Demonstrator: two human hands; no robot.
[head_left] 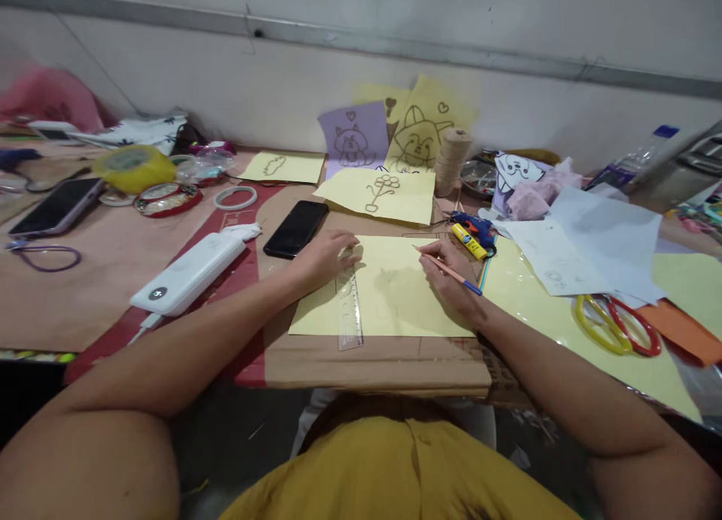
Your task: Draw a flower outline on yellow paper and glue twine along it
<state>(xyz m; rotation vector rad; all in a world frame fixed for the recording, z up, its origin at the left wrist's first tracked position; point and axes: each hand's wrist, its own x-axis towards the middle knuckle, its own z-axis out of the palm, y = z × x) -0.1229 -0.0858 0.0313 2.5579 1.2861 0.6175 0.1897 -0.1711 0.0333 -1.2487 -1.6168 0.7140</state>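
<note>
A pencil point(451, 270) with a blue end is gripped in my right hand point(451, 275), its point just over a pale yellow sheet of paper point(316, 318). My left hand point(324, 263) is at the far end of a clear plastic ruler point(350, 313), with bent fingers holding it against the sheet. The ruler lies lengthwise toward me, and its near end sticks out past the sheet's front edge. Faint lines show on the paper between my hands.
A black phone point(296, 229) and a white power bank point(189, 274) lie left. Behind are a flower drawing point(377, 195) and a twine spool point(453, 162). On the right are a glue stick point(469, 241), a blue glue gun point(477, 225) and red-and-yellow scissors point(603, 324).
</note>
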